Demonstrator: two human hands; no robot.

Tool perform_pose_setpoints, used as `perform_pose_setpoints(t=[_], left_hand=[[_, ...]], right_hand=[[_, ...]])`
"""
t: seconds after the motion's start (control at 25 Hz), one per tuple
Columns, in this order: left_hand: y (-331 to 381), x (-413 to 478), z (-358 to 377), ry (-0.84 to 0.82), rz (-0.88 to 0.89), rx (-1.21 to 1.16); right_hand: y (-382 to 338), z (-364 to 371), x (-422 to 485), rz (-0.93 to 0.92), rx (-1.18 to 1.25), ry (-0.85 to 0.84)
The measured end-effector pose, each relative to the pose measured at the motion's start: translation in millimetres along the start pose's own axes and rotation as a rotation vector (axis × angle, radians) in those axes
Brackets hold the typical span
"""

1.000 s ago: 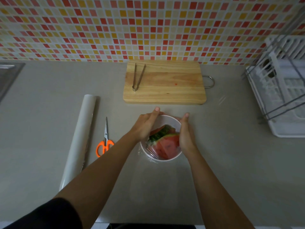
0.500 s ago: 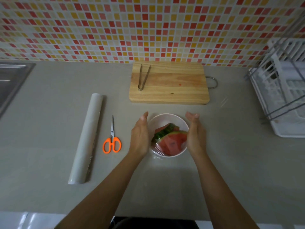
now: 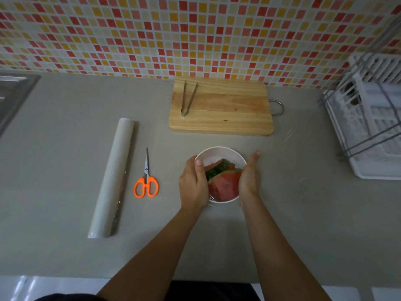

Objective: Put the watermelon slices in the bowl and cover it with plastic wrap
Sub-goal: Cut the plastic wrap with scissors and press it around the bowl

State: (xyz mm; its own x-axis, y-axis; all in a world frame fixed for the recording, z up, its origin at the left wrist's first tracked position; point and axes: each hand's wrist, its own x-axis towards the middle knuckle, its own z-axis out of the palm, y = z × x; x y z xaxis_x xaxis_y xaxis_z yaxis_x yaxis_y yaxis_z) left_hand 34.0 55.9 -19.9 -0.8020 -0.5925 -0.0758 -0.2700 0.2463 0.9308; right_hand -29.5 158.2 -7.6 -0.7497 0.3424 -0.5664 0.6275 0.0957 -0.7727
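The white round bowl (image 3: 220, 151) is sitting between both hands: left hand (image 3: 193, 185) clasping its rim, right hand (image 3: 249, 179) pressing its side flat-palmed.

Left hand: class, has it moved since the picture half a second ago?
Yes. The left hand has shifted right, away from the scissors, and its thumb now lies over the bowl rim.
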Motion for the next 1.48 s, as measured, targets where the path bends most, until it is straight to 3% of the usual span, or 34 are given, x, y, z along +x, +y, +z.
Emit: perform_pose_setpoints(t=[0.36,0.8,0.96,1.08,1.16,1.24,1.32,1.4,1.48], left_hand=[[-0.5,8.2,-8.0,-0.023,-0.039,0.017],[-3.3,17.1,-10.8,-0.090,-0.064,0.073],[-2.7,17.5,-14.1,-0.127,-0.022,0.130],[3.0,20.4,-17.0,-0.245,0.003,0.176],[8.4,22.7,-22.2,-0.265,-0.061,0.012],[2.6,18.9,-31.7,-0.108,-0.179,-0.114],[-13.9,1.7,-40.1,0.014,-0.407,-0.129],[-21.9,-22.5,-38.8,-0.077,-0.622,-0.211],[-13.1,-25.1,-29.7,-0.148,-0.674,-0.305]], right_hand=[[-2.6,7.1,-2.5,-0.019,-0.161,0.112],[-15.2,2.0,-8.6,-0.055,-0.483,-0.050],[-18.8,-11.0,-16.3,-0.007,-0.554,-0.182],[-17.5,-26.2,-10.1,-0.070,-0.659,-0.193],[-20.9,-30.0,0.0,-0.293,-0.675,-0.122],[-28.0,-27.9,4.0,-0.471,-0.575,-0.168],[-29.7,-25.7,1.1,-0.477,-0.511,-0.307],[-24.1,-27.6,0.3,-0.454,-0.535,-0.357],[-18.0,-35.1,-2.7,-0.437,-0.564,-0.298]])
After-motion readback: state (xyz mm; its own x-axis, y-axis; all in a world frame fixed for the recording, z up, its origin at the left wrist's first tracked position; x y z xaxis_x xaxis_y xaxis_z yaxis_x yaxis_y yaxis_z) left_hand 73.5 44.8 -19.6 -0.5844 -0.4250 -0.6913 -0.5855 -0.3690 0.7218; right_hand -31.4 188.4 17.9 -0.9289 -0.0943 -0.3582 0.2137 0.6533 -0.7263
